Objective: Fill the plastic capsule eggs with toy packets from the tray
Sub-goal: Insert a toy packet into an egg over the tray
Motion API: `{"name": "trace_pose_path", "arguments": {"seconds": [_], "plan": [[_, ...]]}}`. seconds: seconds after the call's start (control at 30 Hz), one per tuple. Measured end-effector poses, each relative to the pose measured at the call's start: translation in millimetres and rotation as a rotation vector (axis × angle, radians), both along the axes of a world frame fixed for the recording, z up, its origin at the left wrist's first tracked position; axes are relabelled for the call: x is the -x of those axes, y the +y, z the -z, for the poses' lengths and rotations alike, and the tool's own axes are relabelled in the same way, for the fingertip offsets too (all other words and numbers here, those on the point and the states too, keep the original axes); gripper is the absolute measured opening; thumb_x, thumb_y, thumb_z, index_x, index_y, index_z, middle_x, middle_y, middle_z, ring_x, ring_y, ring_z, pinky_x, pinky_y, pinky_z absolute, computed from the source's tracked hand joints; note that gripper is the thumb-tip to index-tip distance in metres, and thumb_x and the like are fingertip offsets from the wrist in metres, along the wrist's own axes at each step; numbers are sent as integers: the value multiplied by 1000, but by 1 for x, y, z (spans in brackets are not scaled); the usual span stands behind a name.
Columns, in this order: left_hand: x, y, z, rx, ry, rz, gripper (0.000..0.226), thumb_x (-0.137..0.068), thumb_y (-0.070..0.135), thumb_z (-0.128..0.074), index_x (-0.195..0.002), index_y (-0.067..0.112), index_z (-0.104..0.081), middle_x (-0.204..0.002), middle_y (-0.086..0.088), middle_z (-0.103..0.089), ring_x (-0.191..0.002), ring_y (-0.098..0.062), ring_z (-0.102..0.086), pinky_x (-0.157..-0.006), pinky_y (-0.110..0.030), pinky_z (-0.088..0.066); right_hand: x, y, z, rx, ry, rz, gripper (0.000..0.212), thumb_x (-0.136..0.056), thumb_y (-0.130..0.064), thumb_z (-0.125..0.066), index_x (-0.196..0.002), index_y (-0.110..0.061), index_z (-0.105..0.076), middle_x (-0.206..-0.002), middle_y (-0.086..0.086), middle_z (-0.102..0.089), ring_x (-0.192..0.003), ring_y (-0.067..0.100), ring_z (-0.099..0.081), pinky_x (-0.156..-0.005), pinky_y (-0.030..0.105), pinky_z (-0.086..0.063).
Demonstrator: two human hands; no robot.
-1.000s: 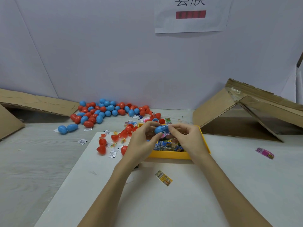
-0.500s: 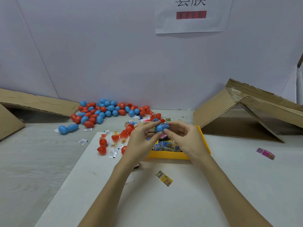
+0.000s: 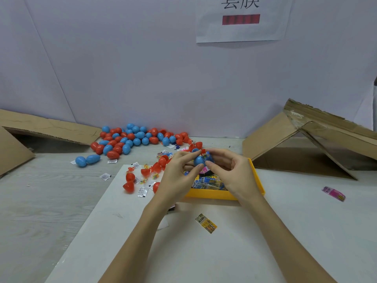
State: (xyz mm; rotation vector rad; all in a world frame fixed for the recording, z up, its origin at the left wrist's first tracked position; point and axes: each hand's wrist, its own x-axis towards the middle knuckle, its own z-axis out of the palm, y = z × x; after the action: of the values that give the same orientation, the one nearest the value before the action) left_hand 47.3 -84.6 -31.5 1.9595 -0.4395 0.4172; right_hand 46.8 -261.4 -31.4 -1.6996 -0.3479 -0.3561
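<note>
This looks like a small packing workshop, a simple place for hand assembly and not a home. The counter (image 3: 51, 201) is grey with a wood pattern, and a plain white board (image 3: 204, 252) lies on it as a work surface. Far left, a big heap of blue and red capsule eggs (image 3: 130, 139) lies loose against a bare white wall (image 3: 142, 68). Opened cardboard boxes (image 3: 306, 144) stand at both sides. A printed paper sign (image 3: 240, 19) with Chinese characters hangs on the wall. A yellow tray (image 3: 224, 194) holds many small packets.
</note>
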Motion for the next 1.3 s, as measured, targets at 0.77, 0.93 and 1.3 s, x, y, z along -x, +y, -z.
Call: {"name": "trace_pose_path", "arguments": {"seconds": [0.77, 0.93, 1.3], "plan": [[0, -3, 0, 74, -25, -16, 40, -93, 15, -74, -132, 11, -66, -120, -4, -68, -98, -13, -71, -87, -29, -60, 0, 5, 0, -11, -17, 80, 30, -86, -22, -81, -115, -19, -76, -105, -8, -78, -99, 2, -73, -81, 16, -57], [3, -4, 1, 116, -100, 25, 42, -89, 15, -78, -129, 13, -65, -115, 3, -71, -101, -13, -71, -87, -29, -60, 1, 2, -2, -130, 91, 46, 33, -81, -34, -83, -111, -22, -77, -102, -7, -79, -98, 8, -75, -80, 19, -58], [8, -13, 0, -56, -364, -47, 54, -98, 21, -63, -150, 14, -49, -133, 5, -62, -122, -4, -56, -104, -18, -46, 10, 12, -16, -838, 695, -352, 41, -85, -21, -78, -120, -3, -71, -100, 11, -77, -87, 16, -76, -76, 25, -61]]}}
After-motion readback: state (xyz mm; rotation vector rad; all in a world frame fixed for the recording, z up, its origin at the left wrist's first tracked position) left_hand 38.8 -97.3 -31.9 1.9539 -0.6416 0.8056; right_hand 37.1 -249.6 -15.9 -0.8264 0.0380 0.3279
